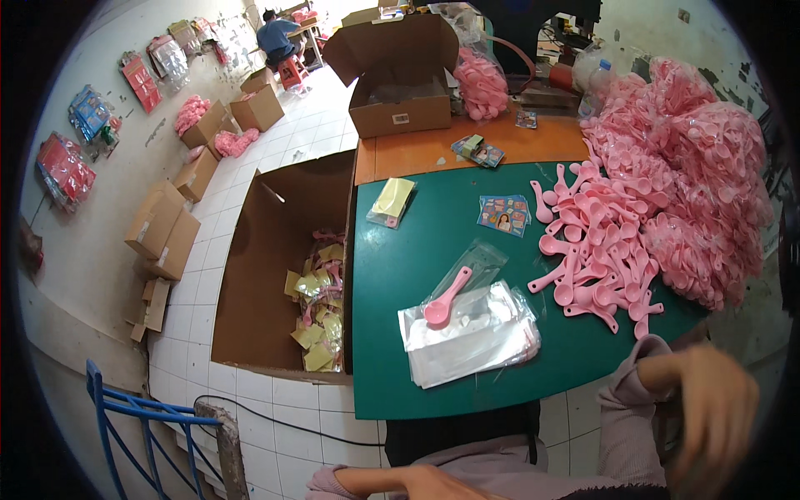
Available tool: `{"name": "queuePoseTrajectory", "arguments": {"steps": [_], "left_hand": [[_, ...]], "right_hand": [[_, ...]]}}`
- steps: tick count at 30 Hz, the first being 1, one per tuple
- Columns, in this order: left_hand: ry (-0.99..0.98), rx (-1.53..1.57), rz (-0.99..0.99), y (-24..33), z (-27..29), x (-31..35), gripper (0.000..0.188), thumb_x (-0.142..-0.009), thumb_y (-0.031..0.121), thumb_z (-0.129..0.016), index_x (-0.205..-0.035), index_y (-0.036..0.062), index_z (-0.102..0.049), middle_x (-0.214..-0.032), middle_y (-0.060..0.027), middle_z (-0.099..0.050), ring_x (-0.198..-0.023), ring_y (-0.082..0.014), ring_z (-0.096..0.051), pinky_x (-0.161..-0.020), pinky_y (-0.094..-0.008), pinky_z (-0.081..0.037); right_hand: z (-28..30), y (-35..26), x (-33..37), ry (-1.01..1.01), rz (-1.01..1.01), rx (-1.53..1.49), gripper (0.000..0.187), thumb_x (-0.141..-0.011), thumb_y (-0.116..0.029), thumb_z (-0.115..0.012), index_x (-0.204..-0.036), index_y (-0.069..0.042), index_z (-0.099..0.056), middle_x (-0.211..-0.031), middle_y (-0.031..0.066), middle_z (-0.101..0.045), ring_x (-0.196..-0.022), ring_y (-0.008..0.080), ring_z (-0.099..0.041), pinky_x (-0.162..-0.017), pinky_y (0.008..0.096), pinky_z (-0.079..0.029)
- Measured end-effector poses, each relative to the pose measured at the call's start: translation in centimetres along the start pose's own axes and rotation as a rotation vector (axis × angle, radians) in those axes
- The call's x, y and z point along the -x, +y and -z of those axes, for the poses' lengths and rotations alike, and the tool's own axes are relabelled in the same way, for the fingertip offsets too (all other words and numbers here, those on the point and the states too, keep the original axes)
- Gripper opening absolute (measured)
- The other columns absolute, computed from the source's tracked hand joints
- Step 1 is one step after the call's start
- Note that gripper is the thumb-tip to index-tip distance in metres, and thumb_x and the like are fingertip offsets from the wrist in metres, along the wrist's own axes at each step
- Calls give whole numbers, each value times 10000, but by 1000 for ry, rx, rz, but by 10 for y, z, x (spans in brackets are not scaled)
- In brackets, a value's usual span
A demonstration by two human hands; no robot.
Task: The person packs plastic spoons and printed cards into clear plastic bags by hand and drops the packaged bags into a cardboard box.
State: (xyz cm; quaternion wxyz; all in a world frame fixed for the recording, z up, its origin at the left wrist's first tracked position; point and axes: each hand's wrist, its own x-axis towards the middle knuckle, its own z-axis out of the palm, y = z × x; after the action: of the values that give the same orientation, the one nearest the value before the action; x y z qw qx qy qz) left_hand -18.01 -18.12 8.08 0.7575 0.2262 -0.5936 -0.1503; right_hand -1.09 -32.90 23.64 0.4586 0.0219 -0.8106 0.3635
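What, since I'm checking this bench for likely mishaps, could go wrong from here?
The loose pile of pink plastic spoons reaches close to the near edge of the green table, by the mauve right sleeve; a brush of the arm might knock some off.

The single pink spoon with a round bowl rests on a stack of flat, clear plastic bags, so it could slide if those slick-looking bags shift.

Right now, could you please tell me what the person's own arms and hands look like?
The sleeves are dusty mauve; the right one looks finely ribbed, with a loose cuff. The right hand is blurred but seems bare; the left hand, partly out of frame, shows no glove.
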Motion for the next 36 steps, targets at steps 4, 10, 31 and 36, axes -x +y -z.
{"name": "queuePoseTrajectory", "arguments": {"steps": [4,10,31,36], "left_hand": [[60,-107,49,-2,19,9,530,-709,418,-677,-1067,67,-504,-1355,-274,-212,-1267,-442,-181,-995,-558,-180],[368,432,80,0,25,-2,424,-724,310,-697,-1032,80,-519,-1327,-236,-261,-1260,-398,-223,-1004,-536,-199],[466,-670,25,5,-8,12,179,-908,247,-440,-819,122,-532,-826,-40,-513,-803,-211,-434,-795,-398,-330],[519,-695,-150,-2,5,10,132,-885,189,-482,-847,102,-574,-832,-72,-501,-858,-237,-414,-824,-425,-335]], "right_hand": [[43,31,73,832,-1033,569,299,-827,-206,-545,-1048,-7,-575,-973,112,-597,-864,159,-564,-754,277,-434],[82,99,167,978,-1357,806,279,-799,-199,-587,-987,7,-585,-856,100,-622,-755,155,-590,-704,280,-456],[65,138,177,1020,-1271,918,169,-769,-110,-592,-862,31,-594,-749,116,-622,-675,171,-606,-634,268,-474],[63,139,178,981,-1257,979,159,-769,-99,-586,-854,35,-594,-746,121,-621,-659,173,-607,-623,271,-476]]}}
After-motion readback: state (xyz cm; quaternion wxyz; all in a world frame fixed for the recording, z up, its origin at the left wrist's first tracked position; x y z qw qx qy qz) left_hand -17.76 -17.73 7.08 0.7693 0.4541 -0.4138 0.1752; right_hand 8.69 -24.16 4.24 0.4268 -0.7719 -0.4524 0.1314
